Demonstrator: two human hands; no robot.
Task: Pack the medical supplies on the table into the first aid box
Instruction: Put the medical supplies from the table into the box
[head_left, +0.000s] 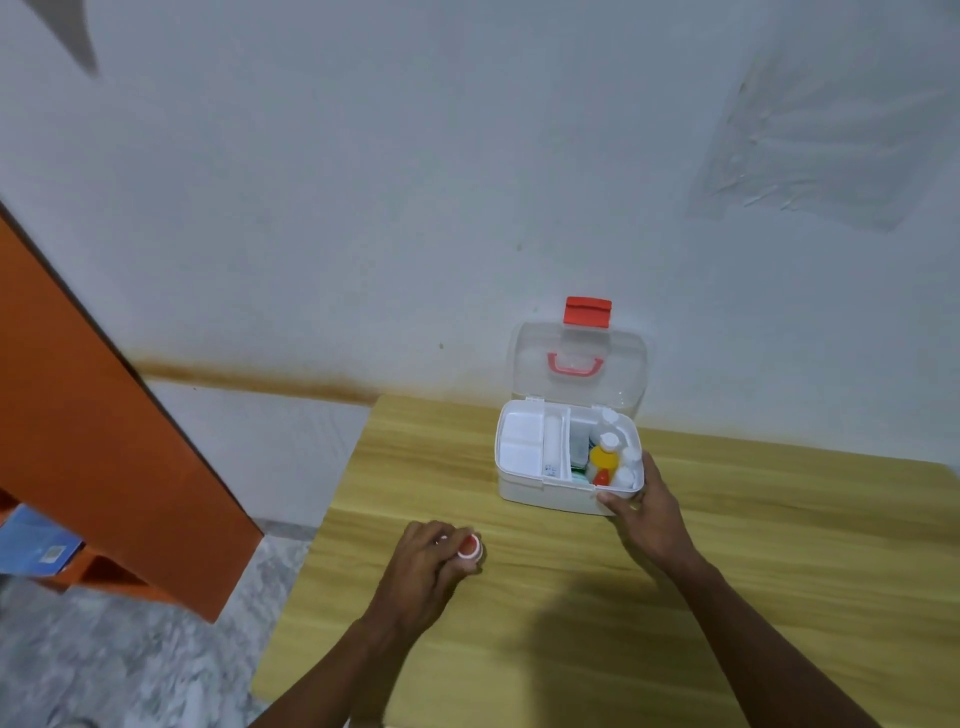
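The white first aid box (524, 491) stands open at the back of the wooden table (779, 545), its clear lid (579, 364) with red latch and handle leaning against the wall. Inside, a white tray fills the left half; the right half holds a yellow bottle (603, 457), a red-capped item and several white bottles. My right hand (647, 506) grips the box's front right corner. My left hand (428, 566) is closed around a small white container with a red top (470, 546), low over the table, left of the box.
A white wall stands right behind the table. An orange panel (104, 441) slants down at the left, with a blue object (36, 540) under it. Grey speckled floor shows beyond the table's left edge.
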